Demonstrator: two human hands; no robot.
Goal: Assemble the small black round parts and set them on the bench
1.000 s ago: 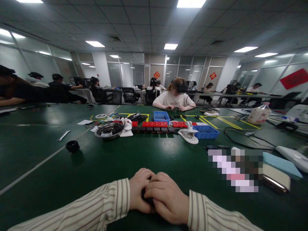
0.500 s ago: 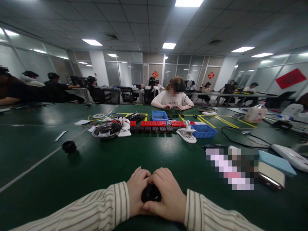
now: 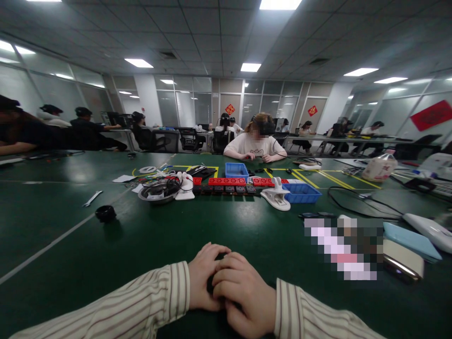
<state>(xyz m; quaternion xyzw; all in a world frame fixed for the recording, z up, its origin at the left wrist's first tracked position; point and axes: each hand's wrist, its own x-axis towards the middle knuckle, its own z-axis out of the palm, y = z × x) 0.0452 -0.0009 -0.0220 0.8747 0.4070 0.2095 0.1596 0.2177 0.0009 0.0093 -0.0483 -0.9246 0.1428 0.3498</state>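
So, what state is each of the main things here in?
Black object: between both hands, mostly hidden.
Left hand: curled around it.
Right hand: fingers bent over it.
Metal bowl: piled with cables.
Wrench: lying flat, unheld.
Round black part: apart, unheld.
Nearer blue bin: open-topped.

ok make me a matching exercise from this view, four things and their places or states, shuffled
1. silver wrench
2. metal bowl
3. nearer blue bin
4. right hand

A. close against the left hand
B. has a white clip by its left end
C. left of the metal bowl
D. holds dark cables

Pairs: 1-C, 2-D, 3-B, 4-A
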